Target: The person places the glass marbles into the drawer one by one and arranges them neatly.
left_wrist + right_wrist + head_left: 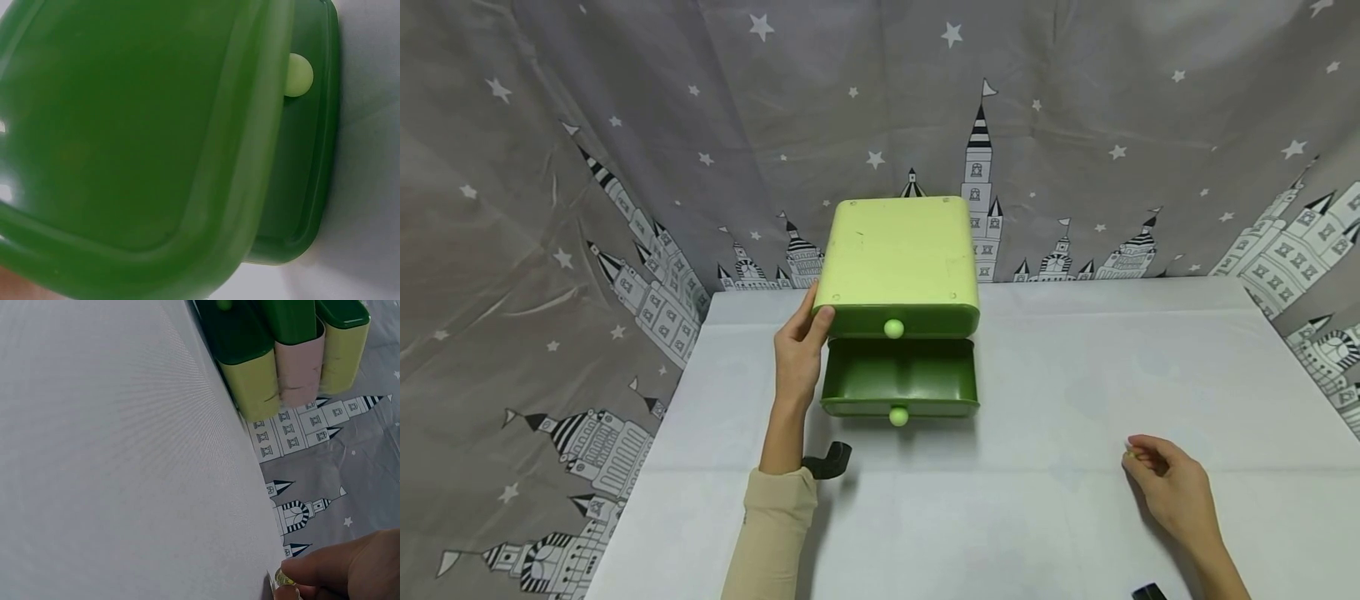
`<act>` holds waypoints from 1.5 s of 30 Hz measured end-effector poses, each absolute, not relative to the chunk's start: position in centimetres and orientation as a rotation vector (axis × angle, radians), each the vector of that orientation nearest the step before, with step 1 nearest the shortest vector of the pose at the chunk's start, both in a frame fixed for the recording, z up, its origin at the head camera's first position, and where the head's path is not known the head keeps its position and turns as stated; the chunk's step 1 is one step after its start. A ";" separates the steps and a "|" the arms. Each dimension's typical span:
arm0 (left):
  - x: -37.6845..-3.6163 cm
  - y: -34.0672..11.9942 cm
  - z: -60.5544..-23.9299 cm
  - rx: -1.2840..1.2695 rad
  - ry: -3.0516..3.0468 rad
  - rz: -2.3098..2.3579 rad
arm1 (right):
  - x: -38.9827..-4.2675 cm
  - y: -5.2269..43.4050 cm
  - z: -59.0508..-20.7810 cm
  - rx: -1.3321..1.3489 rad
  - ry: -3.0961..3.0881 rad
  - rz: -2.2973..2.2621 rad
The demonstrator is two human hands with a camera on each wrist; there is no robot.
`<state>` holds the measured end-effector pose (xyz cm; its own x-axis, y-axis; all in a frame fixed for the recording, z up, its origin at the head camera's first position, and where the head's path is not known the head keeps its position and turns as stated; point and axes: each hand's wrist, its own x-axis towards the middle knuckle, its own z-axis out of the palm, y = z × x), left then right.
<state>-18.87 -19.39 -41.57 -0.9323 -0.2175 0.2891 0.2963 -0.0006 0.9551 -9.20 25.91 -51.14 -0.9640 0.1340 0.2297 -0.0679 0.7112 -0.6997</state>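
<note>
A small drawer cabinet (898, 250) with a light green top and green drawers stands towards the back of the table. Its top drawer is closed, and the drawer (901, 371) below is pulled out, with nothing visible inside. My left hand (800, 350) grips the cabinet's front left corner, thumb on the front and fingers along the side. Green drawer fronts (137, 125) fill most of the left wrist view. Off to the right, low over the table, my right hand (1172, 487) pinches a small shiny yellowish thing (285, 577), mostly hidden by the fingertips; I cannot tell its kind.
A white cloth covers the table (1037, 400). Behind and to the sides hangs a grey curtain (1075, 108) printed with castles and stars. Seen from the right wrist, the cabinet has a pink middle tier (301, 375) between two yellow-green ones. A black device (827, 461) sits at the left wrist.
</note>
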 end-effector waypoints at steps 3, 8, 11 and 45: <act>-18.9 -19.4 -41.6 -0.079 -1.930 -1.992 | -9.2 25.9 -51.2 -0.053 -2.655 1.101; -19.0 -19.3 -41.8 -0.081 -1.934 -1.988 | -9.2 26.0 -51.3 -0.053 -2.656 1.101; -19.0 -19.4 -41.8 -0.085 -1.931 -1.991 | -9.2 26.1 -51.3 -0.043 -2.648 1.104; -19.0 -19.5 -41.6 -0.077 -1.939 -1.974 | -9.1 20.3 -46.1 0.330 -2.385 1.567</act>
<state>-18.98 -19.49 -41.63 -0.9296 -0.2225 0.2938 0.2977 0.0167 0.9545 -9.06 20.30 -46.10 -0.9382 -0.0422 0.3434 -0.3320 0.3898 -0.8590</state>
